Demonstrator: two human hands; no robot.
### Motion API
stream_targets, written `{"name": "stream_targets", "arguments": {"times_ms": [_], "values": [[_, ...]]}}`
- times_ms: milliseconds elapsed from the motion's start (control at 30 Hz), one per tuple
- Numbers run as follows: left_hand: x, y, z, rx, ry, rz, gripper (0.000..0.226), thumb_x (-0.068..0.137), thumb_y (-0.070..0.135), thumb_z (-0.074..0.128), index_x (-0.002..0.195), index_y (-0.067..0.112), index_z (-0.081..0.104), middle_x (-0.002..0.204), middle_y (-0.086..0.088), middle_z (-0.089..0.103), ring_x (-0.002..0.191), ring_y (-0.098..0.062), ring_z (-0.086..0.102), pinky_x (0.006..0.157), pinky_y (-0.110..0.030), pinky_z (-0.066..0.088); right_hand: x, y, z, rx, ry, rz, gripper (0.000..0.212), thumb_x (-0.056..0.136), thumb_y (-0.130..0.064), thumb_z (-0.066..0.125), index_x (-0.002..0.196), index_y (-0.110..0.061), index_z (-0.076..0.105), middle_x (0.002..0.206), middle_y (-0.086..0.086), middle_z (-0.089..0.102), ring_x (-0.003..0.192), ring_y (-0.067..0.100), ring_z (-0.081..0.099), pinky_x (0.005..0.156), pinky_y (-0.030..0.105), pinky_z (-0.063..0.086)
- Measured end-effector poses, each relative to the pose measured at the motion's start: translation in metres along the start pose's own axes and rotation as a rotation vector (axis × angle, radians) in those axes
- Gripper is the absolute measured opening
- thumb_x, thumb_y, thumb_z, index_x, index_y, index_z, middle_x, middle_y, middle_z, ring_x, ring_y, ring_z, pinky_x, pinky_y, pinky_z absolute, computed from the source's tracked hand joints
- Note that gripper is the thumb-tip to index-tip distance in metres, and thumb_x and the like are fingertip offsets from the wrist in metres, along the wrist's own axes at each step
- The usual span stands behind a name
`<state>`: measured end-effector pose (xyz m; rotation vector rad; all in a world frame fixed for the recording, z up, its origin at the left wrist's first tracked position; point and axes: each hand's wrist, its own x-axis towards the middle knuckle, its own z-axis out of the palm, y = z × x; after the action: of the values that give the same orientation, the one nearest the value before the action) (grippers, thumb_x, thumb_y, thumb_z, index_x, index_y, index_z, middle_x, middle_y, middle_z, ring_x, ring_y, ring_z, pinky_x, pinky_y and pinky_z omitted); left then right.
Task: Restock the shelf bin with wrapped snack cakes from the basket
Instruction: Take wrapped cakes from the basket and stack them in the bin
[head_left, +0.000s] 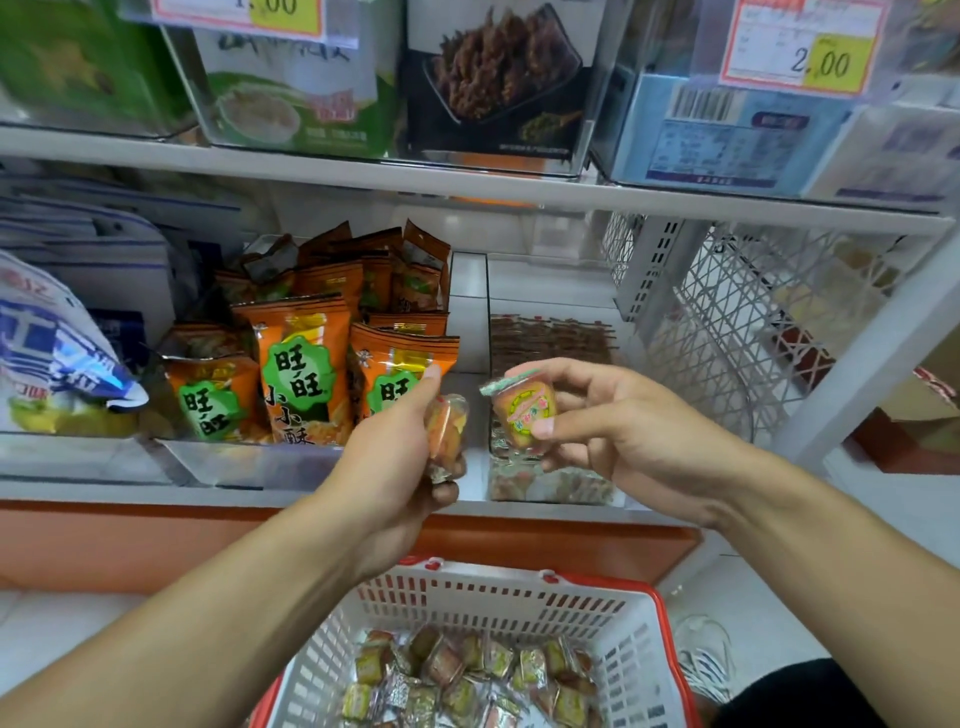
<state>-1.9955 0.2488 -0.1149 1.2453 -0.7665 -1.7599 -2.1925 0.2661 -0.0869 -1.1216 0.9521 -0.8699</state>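
Head view, and both hands are up in front of the shelf, one wrapped cake in each! The left hand (400, 467) curls its fingers around a snack cake (447, 431), wrapper showing past the knuckles. The right hand (613, 426) pinches a second cake (524, 410) between thumb and fingertips, label facing the camera, held just above the clear shelf bin (550, 483). That bin has only a thin layer of cakes at its front, too blurred to count. Left of it, a bin of orange snack bags (301, 374), at least eight showing. Down below, the white basket (519, 597) with its red rim sits between the forearms, roughly two dozen wrapped cakes (467, 680) heaped inside. Above, a white shelf board (467, 187) carries clear boxes and two yellow price tags (826, 62). A white mesh panel (753, 322) closes the right side.
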Motion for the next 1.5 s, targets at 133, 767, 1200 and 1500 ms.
{"name": "stream_targets", "arguments": {"times_ms": [133, 767, 1200, 1500], "values": [[-0.011, -0.001, 0.008, 0.104, -0.268, 0.048, 0.051, 0.077, 0.07, 0.068, 0.095, 0.023, 0.078, 0.073, 0.005, 0.06, 0.055, -0.007, 0.044, 0.042, -0.019, 0.028, 0.001, 0.005, 0.006, -0.135, 0.043, -0.087, 0.038, 0.08, -0.003, 0.077, 0.111, -0.024, 0.074, 0.102, 0.006, 0.074, 0.081, 0.013, 0.067, 0.058, 0.021, 0.05], [-0.006, -0.005, 0.003, -0.155, -0.326, -0.144, 0.053, 0.104, 0.045, 0.045, 0.137, 0.005, 0.056, 0.126, -0.023, 0.07, 0.113, -0.038, 0.07, 0.099, -0.048, 0.056, -0.003, -0.011, -0.021, -0.222, 0.149, -0.171, 0.037, 0.066, -0.015, 0.081, 0.099, -0.015, 0.064, 0.088, 0.008, 0.068, 0.07, 0.016, 0.059, 0.052, 0.023, 0.045], [-0.009, -0.018, 0.019, -0.121, -0.452, -0.094, 0.066, 0.099, 0.056, 0.047, 0.128, 0.0, 0.067, 0.133, -0.029, 0.063, 0.119, -0.038, 0.062, 0.108, -0.047, 0.049, -0.005, -0.005, -0.017, -0.721, -0.032, -0.051, 0.035, 0.078, -0.014, 0.085, 0.109, -0.012, 0.068, 0.098, 0.012, 0.071, 0.084, 0.016, 0.059, 0.087, 0.05, 0.051], [-0.003, -0.037, 0.03, 0.752, -0.199, 0.648, 0.041, 0.092, 0.049, 0.068, 0.13, 0.042, 0.056, 0.133, 0.027, 0.061, 0.125, 0.01, 0.053, 0.103, -0.018, 0.043, 0.033, -0.008, -0.102, -1.062, 0.776, -0.138, 0.036, 0.082, -0.022, 0.08, 0.106, -0.021, 0.053, 0.099, -0.001, 0.068, 0.089, 0.018, 0.066, 0.075, 0.027, 0.052]]}}
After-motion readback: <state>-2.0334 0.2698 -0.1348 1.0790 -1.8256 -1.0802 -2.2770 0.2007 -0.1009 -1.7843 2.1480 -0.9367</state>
